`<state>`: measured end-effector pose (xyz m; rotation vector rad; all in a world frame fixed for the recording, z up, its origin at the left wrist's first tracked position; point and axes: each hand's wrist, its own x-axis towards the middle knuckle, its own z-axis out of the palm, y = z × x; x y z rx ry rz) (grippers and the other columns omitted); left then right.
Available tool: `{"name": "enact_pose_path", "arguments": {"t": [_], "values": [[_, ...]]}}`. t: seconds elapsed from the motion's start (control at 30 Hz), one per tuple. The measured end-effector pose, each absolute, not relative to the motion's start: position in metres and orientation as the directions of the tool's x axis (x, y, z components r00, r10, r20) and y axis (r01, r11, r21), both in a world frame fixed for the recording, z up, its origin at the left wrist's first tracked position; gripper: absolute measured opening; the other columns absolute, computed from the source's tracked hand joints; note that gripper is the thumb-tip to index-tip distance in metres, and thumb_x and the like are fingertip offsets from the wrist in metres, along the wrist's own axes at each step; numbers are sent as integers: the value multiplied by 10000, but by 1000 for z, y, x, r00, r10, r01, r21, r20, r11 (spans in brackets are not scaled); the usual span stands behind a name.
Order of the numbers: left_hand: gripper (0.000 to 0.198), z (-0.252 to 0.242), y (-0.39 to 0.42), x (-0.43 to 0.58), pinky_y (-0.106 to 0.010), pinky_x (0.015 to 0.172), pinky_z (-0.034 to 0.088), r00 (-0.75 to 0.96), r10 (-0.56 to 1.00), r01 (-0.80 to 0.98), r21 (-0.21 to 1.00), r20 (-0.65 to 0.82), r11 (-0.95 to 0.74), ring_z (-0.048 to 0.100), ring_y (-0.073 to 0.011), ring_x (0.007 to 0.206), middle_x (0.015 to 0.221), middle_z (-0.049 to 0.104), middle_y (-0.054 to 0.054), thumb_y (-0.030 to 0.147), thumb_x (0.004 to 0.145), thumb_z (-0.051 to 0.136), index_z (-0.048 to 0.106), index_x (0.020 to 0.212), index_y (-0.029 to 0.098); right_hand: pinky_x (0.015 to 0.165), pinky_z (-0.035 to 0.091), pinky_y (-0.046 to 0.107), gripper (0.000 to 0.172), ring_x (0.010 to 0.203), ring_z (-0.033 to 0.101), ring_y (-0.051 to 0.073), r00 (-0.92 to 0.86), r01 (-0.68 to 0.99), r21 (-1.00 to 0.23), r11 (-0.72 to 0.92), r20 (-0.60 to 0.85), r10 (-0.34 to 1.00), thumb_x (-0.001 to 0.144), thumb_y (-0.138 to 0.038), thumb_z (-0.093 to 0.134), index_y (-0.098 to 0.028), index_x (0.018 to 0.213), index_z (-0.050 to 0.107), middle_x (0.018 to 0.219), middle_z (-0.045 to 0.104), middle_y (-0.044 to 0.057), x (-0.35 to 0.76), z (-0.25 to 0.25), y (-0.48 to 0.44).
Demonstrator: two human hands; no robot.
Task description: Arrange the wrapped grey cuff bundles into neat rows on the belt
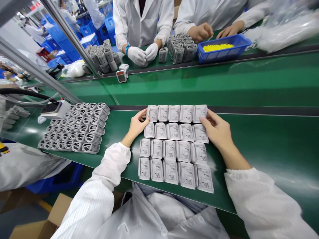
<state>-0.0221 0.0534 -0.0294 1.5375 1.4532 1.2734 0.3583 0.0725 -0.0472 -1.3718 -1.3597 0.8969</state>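
On the green belt (264,149), the left hand (137,125) and right hand (216,128) lie open at either end of the top row of flat printed white packets (173,147), touching them, gripping nothing.

I'm watching through the head-worn camera, which is looking forward and down across the long green conveyor belt (249,86). It's sitting close above the person's bare left hand (137,126) and bare right hand (219,131), while a co-worker's white-gloved hands (143,53) are showing farther off.
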Motion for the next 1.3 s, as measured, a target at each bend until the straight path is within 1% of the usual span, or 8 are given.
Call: {"name": "enact_pose_path", "arguments": {"t": [0.17,0.37,0.53,0.73,1.07,1.2,1.3], "values": [[613,-30,53,-22,-343,843,644,-92,975,321,933,201,-162,867,-265,1104,1428,874,-168,413,953,886,777,1524,218,1197,703,657,649,1254,865,437,118,266,-960,85,120,986,946,-590,873,-326,1538,825,1400,876,72,358,-47,72],[626,-29,52,-22,-359,847,653,-98,973,330,929,208,-165,871,-278,1114,1419,876,-171,444,954,892,778,1526,217,1190,706,646,628,1242,869,422,111,266,-960,87,120,987,966,-559,860,-332,1550,816,1410,873,74,359,-50,74],[626,-30,55,-24,-352,831,653,-101,973,314,935,207,-166,876,-277,1104,1409,879,-175,445,927,910,790,1495,209,1188,705,606,692,1252,864,401,92,281,-953,115,146,985,981,-602,843,-291,1597,782,1464,853,102,360,-52,75],[655,-32,59,-27,-358,801,653,-105,973,283,944,207,-170,873,-263,1035,1396,882,-179,458,891,931,794,1479,203,1201,691,587,724,1303,844,392,62,245,-960,137,156,986,986,-618,845,-289,1626,759,1502,836,105,361,-54,76],[670,-31,58,-26,-391,873,691,-143,965,300,939,221,-171,855,-247,1007,1362,885,-187,550,890,948,799,1440,198,1196,684,569,775,1276,847,385,60,253,-959,130,150,987,972,-672,834,-262,1626,757,1481,844,115,360,-54,77],[647,-30,58,-27,-386,858,699,-142,966,308,937,218,-166,861,-247,992,1354,889,-188,535,893,942,803,1427,198,1196,680,607,818,1272,846,401,62,246,-962,117,136,989,947,-698,845,-249,1625,756,1492,838,127,358,-49,76],[637,-30,59,-27,-390,853,711,-146,965,306,938,216,-164,868,-253,988,1341,894,-182,532,888,944,810,1416,202,1175,694,581,788,1283,844,387,48,255,-958,129,145,988,958,-684,830,-270,1623,758,1514,830,110,358,-47,75]]}}
